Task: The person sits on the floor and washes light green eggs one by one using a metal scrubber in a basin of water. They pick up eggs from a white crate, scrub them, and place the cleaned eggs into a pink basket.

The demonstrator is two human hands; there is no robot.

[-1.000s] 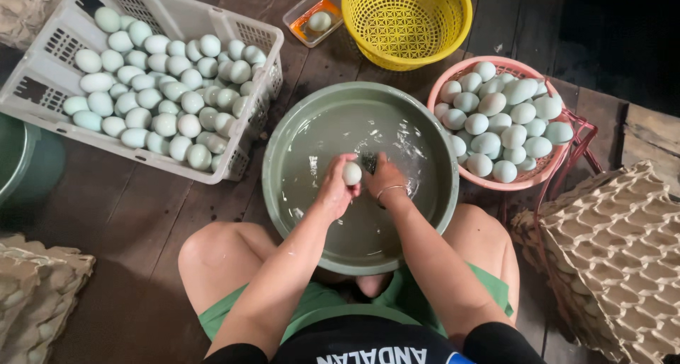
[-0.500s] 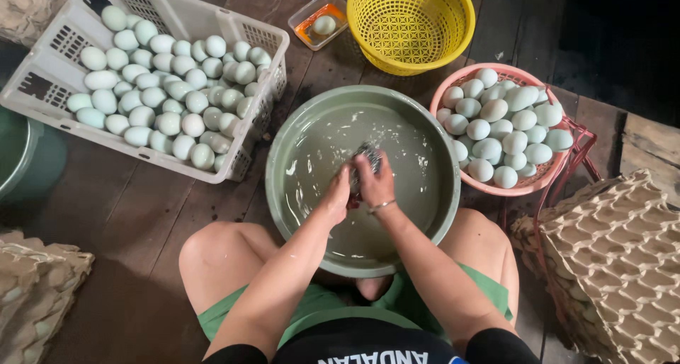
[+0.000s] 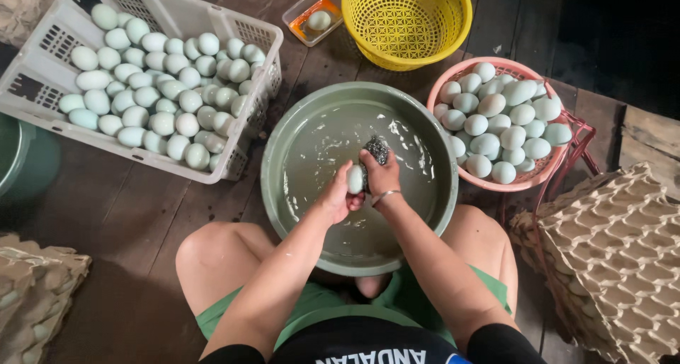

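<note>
— Left hand?
— Gripping an egg over the green basin of water.
— Right hand?
— Clutching a scrubber, pressing against the egg, beside the pink basket.

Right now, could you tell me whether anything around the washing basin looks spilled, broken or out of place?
One thing stands out: a single egg sits apart in a small clear tray with orange liquid pooled beneath it, possibly spilled yolk. Otherwise the white crate and pink basket hold intact eggs, and the green basin sits level.
</note>
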